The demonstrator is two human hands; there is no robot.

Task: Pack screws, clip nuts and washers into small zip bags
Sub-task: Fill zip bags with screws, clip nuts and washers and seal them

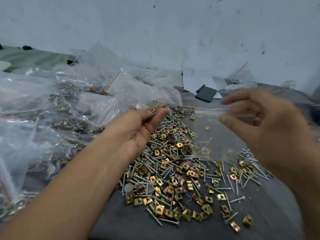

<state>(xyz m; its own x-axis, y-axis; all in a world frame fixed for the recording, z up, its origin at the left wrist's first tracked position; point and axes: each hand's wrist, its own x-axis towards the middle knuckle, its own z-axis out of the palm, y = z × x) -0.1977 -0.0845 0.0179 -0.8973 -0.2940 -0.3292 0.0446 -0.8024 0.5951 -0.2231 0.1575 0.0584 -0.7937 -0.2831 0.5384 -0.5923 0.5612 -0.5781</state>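
Clear zip bag (pixel 210 129), red-lined, pinched in right hand (pixel 259 122); left hand (pixel 138 129) cupping screws (pixel 153 110).

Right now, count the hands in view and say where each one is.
2. The left hand is palm-up over the pile of loose parts, with a few screws at its fingers. The right hand pinches the top of a zip bag. None seem hidden.

dark phone (pixel 206 94), white papers (pixel 195 78), pale wall (pixel 155 28)
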